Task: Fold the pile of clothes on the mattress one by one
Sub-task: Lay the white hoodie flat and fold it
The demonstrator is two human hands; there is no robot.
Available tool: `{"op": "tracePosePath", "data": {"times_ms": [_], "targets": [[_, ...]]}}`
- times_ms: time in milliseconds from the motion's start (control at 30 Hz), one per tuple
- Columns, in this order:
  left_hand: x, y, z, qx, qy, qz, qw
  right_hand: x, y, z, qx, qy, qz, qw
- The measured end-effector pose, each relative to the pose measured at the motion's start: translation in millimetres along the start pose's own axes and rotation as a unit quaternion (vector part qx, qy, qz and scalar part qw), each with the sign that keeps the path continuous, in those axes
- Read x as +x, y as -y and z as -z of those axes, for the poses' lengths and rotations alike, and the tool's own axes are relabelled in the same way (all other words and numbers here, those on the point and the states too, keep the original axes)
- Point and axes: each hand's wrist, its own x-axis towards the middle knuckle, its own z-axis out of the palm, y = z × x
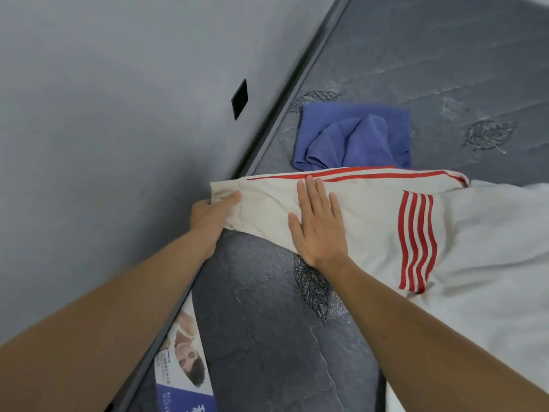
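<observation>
Cream garment lies under flat, open right hand; left hand grips its near-wall edge.

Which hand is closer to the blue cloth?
Right. The right hand lies flat on the striped garment just below the blue cloth; the left hand grips its far-left edge.

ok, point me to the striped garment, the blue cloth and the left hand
striped garment (pixel 371 215): head view, plain cream cloth right of the flat hand
blue cloth (pixel 353 135): head view, rumpled middle
left hand (pixel 212 214): head view, back of hand
</observation>
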Motion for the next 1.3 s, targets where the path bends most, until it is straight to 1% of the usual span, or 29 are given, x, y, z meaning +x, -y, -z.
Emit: {"op": "tracePosePath", "data": {"times_ms": [67, 100, 200, 233, 300, 367, 400, 467, 533, 600, 667, 700, 733, 767, 800, 833, 867, 900, 933, 967, 1000, 1033, 1067, 1100, 1167, 1233, 1267, 1300], "targets": [[-6, -3, 0, 0.015, 0.006, 0.013, 1.0, -1, -3, 2, 0.004, 0.001, 0.007, 1.0], [-10, -3, 1, 0.02, 0.02, 0.031, 0.999, -1, -4, 2, 0.006, 0.002, 0.013, 1.0], [-15, -6, 4, -0.007, 0.098, 0.068, 0.993, -2, -9, 2, 0.0, 0.002, 0.025, 1.0], [-14, -7, 6, -0.016, 0.109, 0.075, 0.991, -1, -10, 2, 0.001, 0.001, 0.029, 1.0], [-14, -9, 9, -0.019, 0.087, 0.083, 0.992, 1, -12, 1, 0.009, 0.002, 0.033, 0.999], [-15, -9, 8, -0.037, 0.029, 0.062, 0.997, 1, -12, 2, 0.023, 0.004, 0.035, 0.999], [-14, -8, 7, -0.051, -0.008, 0.031, 0.998, 1, -12, 3, 0.036, 0.004, 0.036, 0.999], [-18, -8, 0, -0.044, -0.076, -0.069, 0.994, 1, -12, 8, 0.075, 0.0, 0.034, 0.997], [-30, -13, -9, 0.03, -0.119, -0.167, 0.978, 1, -12, 15, 0.123, 0.005, 0.032, 0.992], [-41, -16, -19, 0.096, -0.133, -0.245, 0.955, -5, -12, 22, 0.159, 0.005, 0.042, 0.986], [-55, -18, -32, 0.128, -0.114, -0.306, 0.936, -13, -13, 28, 0.194, 0.005, 0.05, 0.98], [-63, -18, -39, 0.144, -0.097, -0.336, 0.926, -18, -11, 31, 0.234, 0.009, 0.033, 0.972], [-71, -17, -48, 0.167, -0.079, -0.363, 0.913, -22, -8, 35, 0.314, 0.019, -0.008, 0.949], [-79, -16, -57, 0.192, -0.061, -0.382, 0.902, -23, -3, 44, 0.428, 0.023, -0.074, 0.9], [-87, -14, -67, 0.214, -0.042, -0.392, 0.894, -24, 2, 54, 0.56, 0.018, -0.144, 0.816], [-95, -11, -79, 0.231, -0.02, -0.398, 0.888, -24, 6, 64, 0.684, 0.009, -0.187, 0.705], [-103, -9, -92, 0.243, 0.002, -0.401, 0.883, -24, 9, 73, 0.778, 0.003, -0.208, 0.593], [-111, -6, -104, 0.25, 0.021, -0.402, 0.881, -24, 9, 80, 0.831, -0.001, -0.225, 0.509], [-120, -3, -116, 0.248, 0.04, -0.398, 0.882, -25, 6, 85, 0.857, -0.003, -0.242, 0.455], [-128, 0, -126, 0.241, 0.061, -0.389, 0.887, -27, 0, 90, 0.854, 0.0, -0.258, 0.452], [-136, 3, -134, 0.236, 0.089, -0.378, 0.891, -29, -9, 95, 0.828, 0.005, -0.276, 0.489], [-143, 6, -141, 0.24, 0.119, -0.37, 0.889, -32, -23, 97, 0.79, 0.01, -0.292, 0.54], [-149, 8, -147, 0.254, 0.145, -0.371, 0.881, -35, -38, 99, 0.755, 0.014, -0.311, 0.577], [-153, 11, -153, 0.272, 0.168, -0.375, 0.87, -38, -54, 100, 0.729, 0.021, -0.327, 0.601], [-159, 16, -163, 0.32, 0.195, -0.392, 0.84, -40, -85, 100, 0.694, 0.022, -0.35, 0.628], [-163, 18, -170, 0.354, 0.193, -0.437, 0.804, -42, -109, 101, 0.663, 0.024, -0.363, 0.654], [-164, 20, -172, 0.36, 0.195, -0.457, 0.79, -43, -116, 101, 0.642, 0.022, -0.365, 0.673], [-164, 21, -174, 0.365, 0.205, -0.47, 0.777, -45, -121, 101, 0.603, 0.004, -0.356, 0.714]]}}
